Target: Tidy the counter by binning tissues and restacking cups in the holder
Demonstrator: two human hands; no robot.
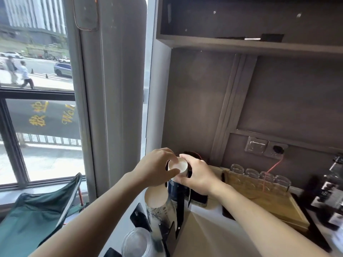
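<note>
Both hands grip one upside-down paper cup [178, 166] with a white base, at the top of a dark blue cup stack [176, 190] in the black cup holder [179, 217]. My left hand [157, 168] wraps the cup from the left, and my right hand [197, 173] holds it from the right. A second stack of patterned white paper cups [157, 203] stands in the holder's nearer slot. Closest to me, a stack of clear plastic cups [138, 242] fills another slot. No tissue is in view.
A wooden tray [278, 206] with several upturned glasses [259, 178] lies at the right on the white counter [209, 236]. Dark bottles [332, 193] stand at the far right. A wall socket [265, 147] and red cable sit behind. A green folding chair [37, 216] stands by the window.
</note>
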